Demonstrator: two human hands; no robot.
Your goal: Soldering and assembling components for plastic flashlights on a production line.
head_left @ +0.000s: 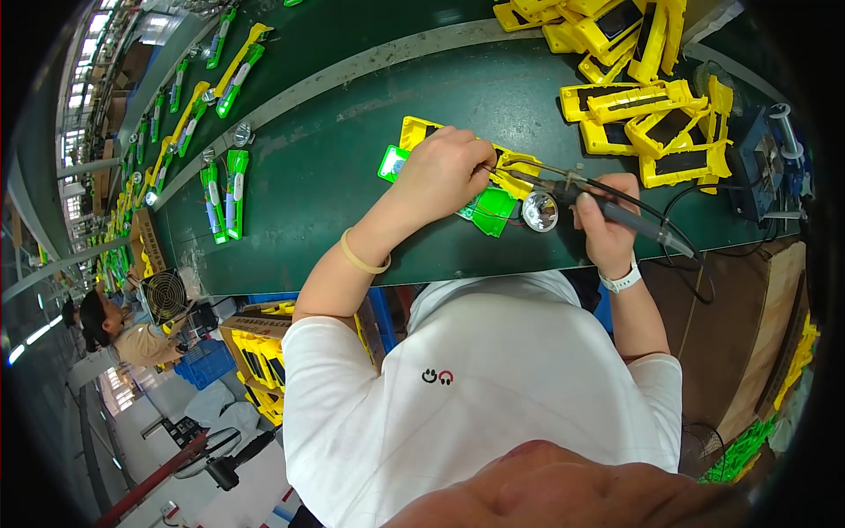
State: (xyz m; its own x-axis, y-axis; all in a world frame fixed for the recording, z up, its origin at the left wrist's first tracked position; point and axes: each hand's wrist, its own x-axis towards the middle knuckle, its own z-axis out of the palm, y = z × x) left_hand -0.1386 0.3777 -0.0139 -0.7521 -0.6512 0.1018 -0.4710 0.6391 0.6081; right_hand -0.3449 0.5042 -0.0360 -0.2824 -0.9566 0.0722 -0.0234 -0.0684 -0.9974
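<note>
My right hand [607, 231] grips a soldering iron [635, 220] with a dark handle and a thin metal tube along it. Its tip points left, toward a yellow plastic housing [519, 182] on the green bench. Over that housing, my left hand [443, 173] has its fingers pinched together; what they hold is too small to make out. Beneath and beside the left hand lies a green plastic shell [491, 212] with thin wires, partly hidden by the hand. A round silvery reflector [540, 212] rests between the shell and my right hand.
Yellow housings [651, 132] are heaped at the far right, beside a blue soldering station [755, 167] with a black cable. Two green shells [225, 195] and a loose reflector [243, 134] lie left. Beyond a metal rail [352, 70] are more assemblies. Another person [141, 339] sits far left.
</note>
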